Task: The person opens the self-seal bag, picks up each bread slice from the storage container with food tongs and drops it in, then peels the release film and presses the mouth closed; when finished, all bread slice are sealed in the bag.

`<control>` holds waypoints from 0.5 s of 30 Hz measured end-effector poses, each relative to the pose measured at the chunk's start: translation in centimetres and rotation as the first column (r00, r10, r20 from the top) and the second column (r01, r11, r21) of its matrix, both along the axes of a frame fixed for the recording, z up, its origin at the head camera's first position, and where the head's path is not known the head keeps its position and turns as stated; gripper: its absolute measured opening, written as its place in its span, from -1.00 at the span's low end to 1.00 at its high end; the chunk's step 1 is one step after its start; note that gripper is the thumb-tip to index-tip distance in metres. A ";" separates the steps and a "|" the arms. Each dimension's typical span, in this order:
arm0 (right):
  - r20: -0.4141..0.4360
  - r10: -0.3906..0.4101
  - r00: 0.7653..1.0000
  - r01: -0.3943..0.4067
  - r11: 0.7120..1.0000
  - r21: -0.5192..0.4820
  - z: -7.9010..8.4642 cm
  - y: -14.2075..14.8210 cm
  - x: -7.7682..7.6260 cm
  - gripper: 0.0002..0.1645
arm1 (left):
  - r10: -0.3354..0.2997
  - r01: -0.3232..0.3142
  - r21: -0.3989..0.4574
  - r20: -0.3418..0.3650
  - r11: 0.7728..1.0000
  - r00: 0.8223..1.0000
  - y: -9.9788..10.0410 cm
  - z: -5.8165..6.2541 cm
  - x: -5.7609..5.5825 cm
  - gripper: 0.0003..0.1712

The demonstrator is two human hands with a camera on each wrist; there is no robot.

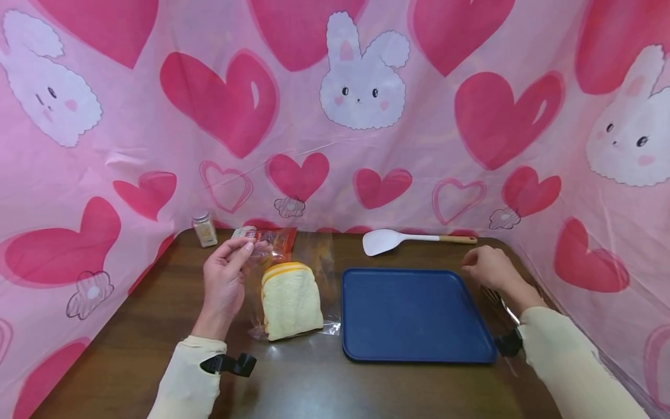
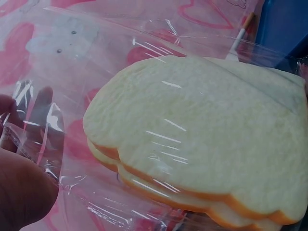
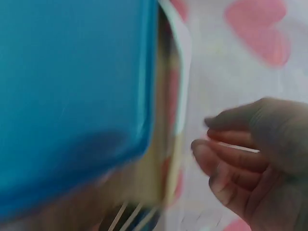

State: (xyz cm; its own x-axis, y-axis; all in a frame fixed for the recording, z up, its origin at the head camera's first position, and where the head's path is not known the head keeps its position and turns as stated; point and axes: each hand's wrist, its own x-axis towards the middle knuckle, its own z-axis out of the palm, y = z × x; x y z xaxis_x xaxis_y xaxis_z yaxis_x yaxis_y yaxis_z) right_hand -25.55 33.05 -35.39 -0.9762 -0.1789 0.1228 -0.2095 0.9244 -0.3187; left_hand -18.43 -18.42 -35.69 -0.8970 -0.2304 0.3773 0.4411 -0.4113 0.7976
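Note:
In the head view my left hand (image 1: 225, 282) pinches the edge of a clear plastic bag (image 1: 323, 262) between thumb and fingers. Inside the bag are bread slices (image 1: 292, 301) with orange-brown crust, stacked together; the left wrist view shows the stacked bread (image 2: 192, 125) through the shiny film. My right hand (image 1: 494, 270) hovers off the right edge of a blue tray (image 1: 413, 314), holding nothing, its fingers loosely bent. Beneath that hand lies a fork (image 1: 493, 295), partly hidden by the wrist.
A white spatula (image 1: 384, 240) with a wooden handle lies behind the tray. At the back left stands a small shaker jar (image 1: 205, 230). A red and clear package (image 1: 282, 241) lies behind the bread. Pink cloth (image 1: 298, 134) with hearts and rabbits surrounds the wooden table (image 1: 141, 349).

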 end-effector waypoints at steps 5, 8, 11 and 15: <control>-0.144 0.100 0.985 -0.127 0.972 -0.195 1.8 -5.8 0.0 -0.74 | -0.007 0.007 0.014 -0.026 1.000 1.000 0.2 0.1 0.1 -0.83; -0.134 0.175 0.975 -0.214 0.900 -0.380 2.7 -10.4 0.4 -0.69 | -0.010 0.010 0.022 -0.040 1.000 0.999 0.3 0.2 0.1 -0.84; -0.081 0.259 0.962 -0.261 0.800 -0.541 3.4 -14.9 1.1 -0.59 | -0.009 0.009 -0.008 -0.026 1.000 1.000 0.3 0.3 0.1 -0.84; -0.065 0.335 0.940 -0.294 0.698 -0.653 3.8 -19.7 1.5 -0.51 | -0.016 0.015 -0.042 -0.002 0.999 1.000 0.3 0.3 0.1 -0.82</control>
State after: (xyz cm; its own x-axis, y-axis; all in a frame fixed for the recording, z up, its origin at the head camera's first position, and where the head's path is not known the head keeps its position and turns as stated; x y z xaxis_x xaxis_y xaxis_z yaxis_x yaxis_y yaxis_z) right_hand -24.01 13.33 -31.60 -0.8861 -0.3744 0.2732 -0.4138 0.3736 -0.8301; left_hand -18.35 -18.15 -35.36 -0.8994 -0.2006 0.3885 0.4370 -0.3846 0.8131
